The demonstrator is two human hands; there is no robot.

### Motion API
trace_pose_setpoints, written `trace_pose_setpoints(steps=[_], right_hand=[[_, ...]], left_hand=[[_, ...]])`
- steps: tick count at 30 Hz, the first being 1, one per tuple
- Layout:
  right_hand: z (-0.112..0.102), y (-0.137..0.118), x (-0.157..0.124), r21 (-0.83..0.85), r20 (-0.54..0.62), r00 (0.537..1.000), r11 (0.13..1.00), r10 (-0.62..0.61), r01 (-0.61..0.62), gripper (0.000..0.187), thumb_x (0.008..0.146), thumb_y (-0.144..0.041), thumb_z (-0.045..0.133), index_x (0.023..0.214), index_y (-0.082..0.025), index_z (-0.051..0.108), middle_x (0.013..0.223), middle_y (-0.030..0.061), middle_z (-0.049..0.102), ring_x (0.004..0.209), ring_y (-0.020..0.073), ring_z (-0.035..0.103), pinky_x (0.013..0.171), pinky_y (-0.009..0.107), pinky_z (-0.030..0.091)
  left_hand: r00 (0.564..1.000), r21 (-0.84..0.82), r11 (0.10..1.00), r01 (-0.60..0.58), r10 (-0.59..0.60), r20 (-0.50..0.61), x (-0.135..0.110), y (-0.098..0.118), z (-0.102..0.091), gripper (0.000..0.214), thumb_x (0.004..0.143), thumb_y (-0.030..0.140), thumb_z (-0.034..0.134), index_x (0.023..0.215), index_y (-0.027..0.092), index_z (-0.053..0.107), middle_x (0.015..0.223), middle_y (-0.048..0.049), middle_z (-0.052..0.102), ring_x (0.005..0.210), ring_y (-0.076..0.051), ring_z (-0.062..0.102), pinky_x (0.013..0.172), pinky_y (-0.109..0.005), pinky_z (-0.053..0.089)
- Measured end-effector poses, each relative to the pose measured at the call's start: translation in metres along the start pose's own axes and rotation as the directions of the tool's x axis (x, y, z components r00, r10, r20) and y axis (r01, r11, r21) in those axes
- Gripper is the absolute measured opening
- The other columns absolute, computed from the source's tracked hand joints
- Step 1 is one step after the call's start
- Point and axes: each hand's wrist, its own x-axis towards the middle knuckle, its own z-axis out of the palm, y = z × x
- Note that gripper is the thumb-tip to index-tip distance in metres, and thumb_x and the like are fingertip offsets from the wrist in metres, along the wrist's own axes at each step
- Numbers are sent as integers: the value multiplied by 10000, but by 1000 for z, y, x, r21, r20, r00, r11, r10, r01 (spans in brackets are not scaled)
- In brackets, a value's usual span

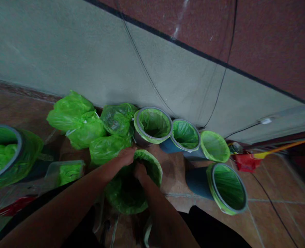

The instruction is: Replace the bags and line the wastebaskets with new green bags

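Between my knees stands a bin lined with a green plastic bag [152,164], its edge folded over the rim. My left hand [127,156] is at the far left part of that rim, with its fingers closed on the bag's edge. Down inside the bin is my right hand [140,169], near the far inner wall. Its fingers are hidden in the dark opening, so their shape does not show. The bottom of the bag lies in shadow.
Lined bins stand along the wall, including a grey-ringed one [154,124]. Another bin [228,187] leans at right. Tied green bags [75,113] lie at left, near a clear box [49,170] and a large bin [19,141]. A red dustpan [246,162] and cables are at right.
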Motion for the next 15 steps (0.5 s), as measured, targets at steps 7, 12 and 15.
trace_pose_setpoints(steps=[7,12,15], right_hand=[[-49,27,-57,176,-524,851,983,43,59,348,987,-222,369,1126,-192,686,1085,98,708,981,193,645,876,284,454],[-59,61,-41,363,-624,774,918,111,161,286,897,-188,506,1090,-181,716,1117,98,708,1055,219,609,970,336,430],[-53,70,-24,609,-546,809,766,218,205,268,860,-189,520,1011,-145,738,1007,97,744,934,202,666,890,301,483]], left_hand=[[979,-13,994,-113,109,-174,4,16,-14,432,901,226,469,1324,188,547,1338,-84,610,1226,-196,559,1066,-302,408],[967,71,977,-199,208,-150,5,15,-4,323,927,222,439,1165,215,656,1195,-56,689,1142,-181,605,1035,-303,429],[984,120,983,-137,149,-100,5,12,1,321,927,227,451,1187,229,639,1178,-58,700,1111,-190,622,994,-312,450]])
